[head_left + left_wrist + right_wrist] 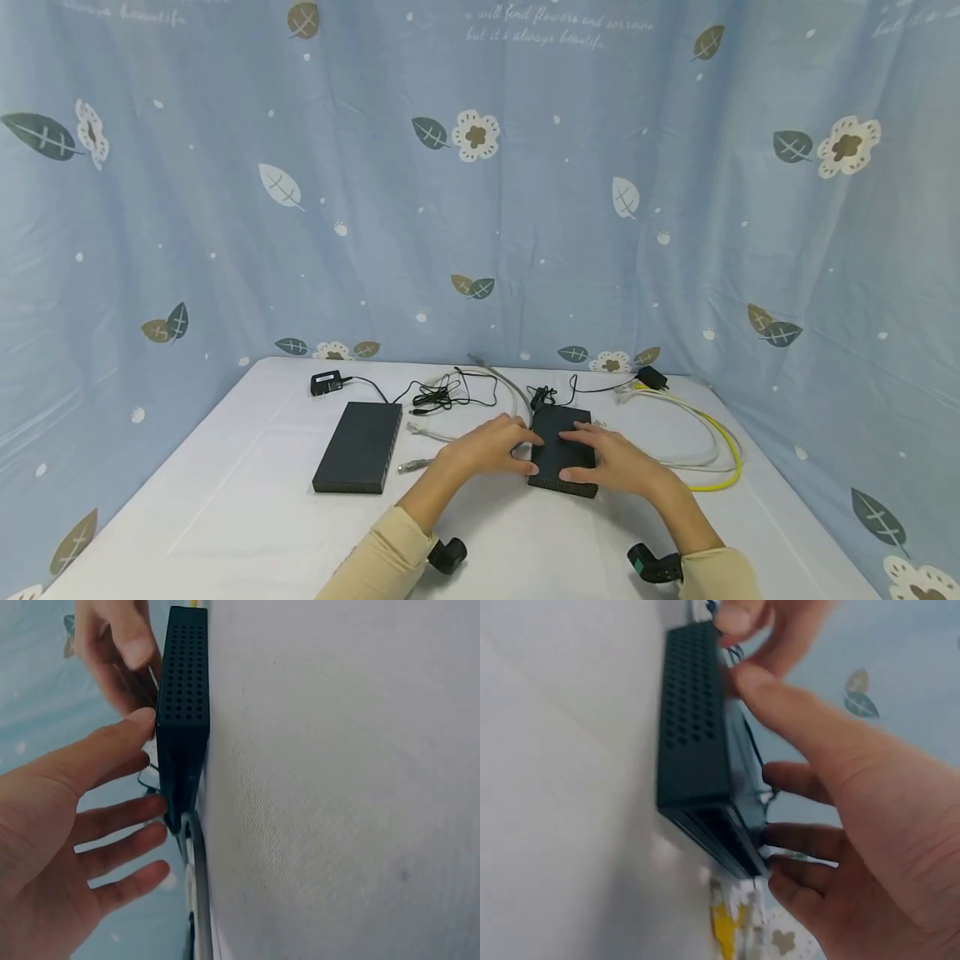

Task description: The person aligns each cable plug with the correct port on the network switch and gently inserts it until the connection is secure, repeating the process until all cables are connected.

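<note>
A slim black network switch (562, 454) lies flat on the right half of the white table (247, 500), its perforated edge facing me. My left hand (483, 448) is at its left side, thumb and fingertips right at the top edge. From the right, my right hand (618, 460) rests its thumb and fingertips on the top face. In the left wrist view, the left fingers (124, 847) are spread and relaxed beside the switch (187, 671). Loosely bent right fingers (810, 840) touch the upper face in the right wrist view, where a slotted side (720, 840) also shows.
A second black switch (360, 448) lies to the left. Behind are a power adapter (326, 383), a bundled black cord (438, 393) and another adapter (651, 378). Grey network plugs (415, 466) lie near my left forearm; a looped yellow cable (731, 467) is at right.
</note>
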Available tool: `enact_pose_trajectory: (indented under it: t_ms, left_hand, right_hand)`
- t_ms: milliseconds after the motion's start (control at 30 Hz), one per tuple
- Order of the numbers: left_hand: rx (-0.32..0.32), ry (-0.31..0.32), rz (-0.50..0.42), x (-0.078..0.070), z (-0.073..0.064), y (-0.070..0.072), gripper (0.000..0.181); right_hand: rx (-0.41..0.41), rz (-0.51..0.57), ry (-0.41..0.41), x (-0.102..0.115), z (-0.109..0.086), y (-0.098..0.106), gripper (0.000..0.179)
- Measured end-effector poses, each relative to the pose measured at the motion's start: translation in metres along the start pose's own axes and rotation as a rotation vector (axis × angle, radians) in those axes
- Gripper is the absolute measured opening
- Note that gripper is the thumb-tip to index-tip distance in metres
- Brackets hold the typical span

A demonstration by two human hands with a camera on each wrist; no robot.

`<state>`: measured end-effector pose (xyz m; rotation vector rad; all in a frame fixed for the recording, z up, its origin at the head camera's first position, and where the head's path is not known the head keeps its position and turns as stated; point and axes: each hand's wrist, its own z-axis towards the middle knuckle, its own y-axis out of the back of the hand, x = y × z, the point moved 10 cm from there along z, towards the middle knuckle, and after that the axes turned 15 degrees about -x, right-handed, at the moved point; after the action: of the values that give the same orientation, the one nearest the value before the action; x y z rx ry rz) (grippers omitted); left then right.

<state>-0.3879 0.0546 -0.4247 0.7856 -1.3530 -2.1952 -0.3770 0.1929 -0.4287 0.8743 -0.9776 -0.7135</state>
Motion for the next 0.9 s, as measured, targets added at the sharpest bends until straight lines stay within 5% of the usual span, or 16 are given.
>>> enact_pose_trajectory:
  t_ms: [300,900]
  left_hand:
    - [0.029,-0.044,-0.037,-0.011,-0.001,-0.001,0.041]
    - [0.105,0.066,-0.023,-0.003,-0.004,-0.006,0.041]
  right_hand:
    - [-0.112,-0.062,-0.016,-0.019,0.0,0.032,0.044]
    - [-0.151,-0.197,-0.264,-0.079,-0.007,0.042,0.034]
